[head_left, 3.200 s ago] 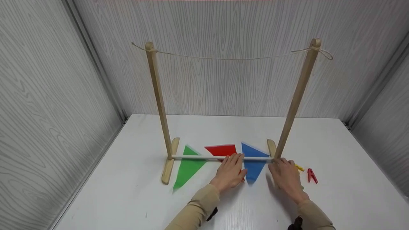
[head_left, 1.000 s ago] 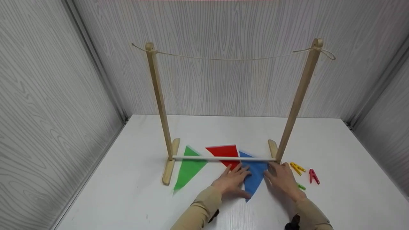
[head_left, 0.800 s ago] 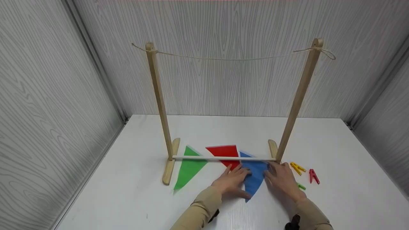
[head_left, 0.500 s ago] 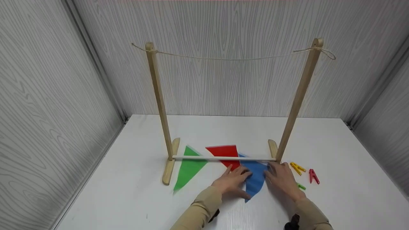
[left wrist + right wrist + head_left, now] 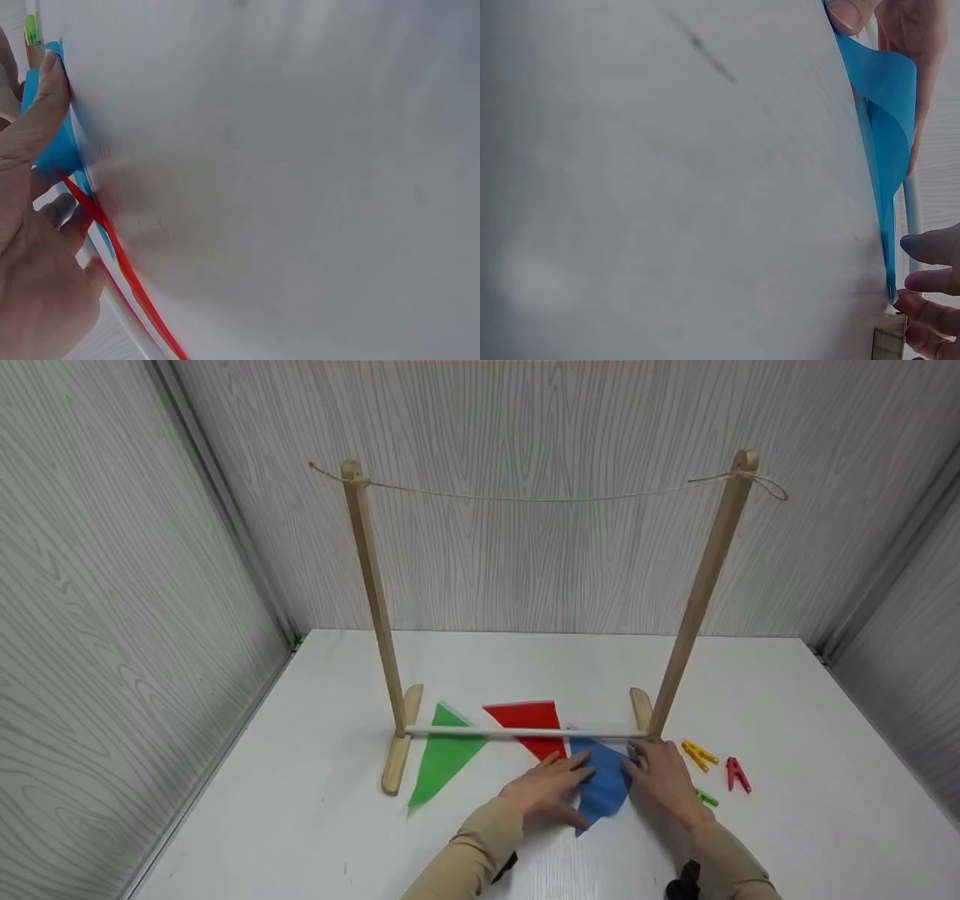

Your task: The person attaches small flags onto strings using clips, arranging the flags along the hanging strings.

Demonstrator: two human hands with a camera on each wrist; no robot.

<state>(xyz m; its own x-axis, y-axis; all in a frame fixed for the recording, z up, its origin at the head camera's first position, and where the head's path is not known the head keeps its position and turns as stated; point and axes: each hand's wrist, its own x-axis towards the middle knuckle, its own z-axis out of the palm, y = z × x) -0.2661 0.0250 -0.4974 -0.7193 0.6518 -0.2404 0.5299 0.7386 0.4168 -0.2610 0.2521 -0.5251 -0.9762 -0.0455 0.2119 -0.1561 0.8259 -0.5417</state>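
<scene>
A blue triangular flag (image 5: 604,784) lies at the stand's white rod (image 5: 517,731), its upper edge under it. My left hand (image 5: 546,789) rests on its left side, fingers spread, thumb at the lower tip. In the right wrist view the blue flag (image 5: 889,82) bulges up in a curved fold. My right hand (image 5: 664,780) touches its right corner by the stand's right foot; the right wrist view shows those fingers (image 5: 934,281) loosely extended. A red flag (image 5: 525,714), partly behind my left fingers, and a green flag (image 5: 448,761) lie farther left under the rod.
Yellow (image 5: 699,754), red (image 5: 736,774) and green (image 5: 706,797) clothespins lie right of my right hand, the green one partly hidden. Two wooden posts (image 5: 375,607) rise from the feet, with a string (image 5: 525,499) tied between their tops. Grey panels (image 5: 480,562) surround the white table (image 5: 300,780).
My left hand has come down from the rod towards me and right. The blue flag has slid towards me, its lower part now buckled. My right hand has barely moved in the last second.
</scene>
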